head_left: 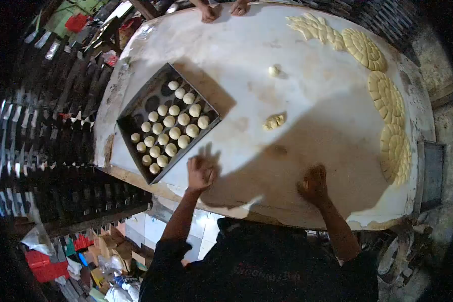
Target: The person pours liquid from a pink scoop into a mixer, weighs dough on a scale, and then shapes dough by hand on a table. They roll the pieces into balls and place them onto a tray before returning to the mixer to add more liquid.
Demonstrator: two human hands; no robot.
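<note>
My left hand is low over the white tabletop, just right of a dark tray's lower corner. Its fingers are curled, and what they hold is hidden. Farther right, in shadow, my right hand is curled with its fingers bent round something I cannot make out. Rows of round dough balls sit in the tray. Between and beyond my hands lies a small lumpy piece of dough. A single dough ball rests farther back.
Flat rounds of segmented dough line the table's right side, with loose strips at the back. Another person's hands rest at the far edge. Boxes and bags are on the floor at lower left.
</note>
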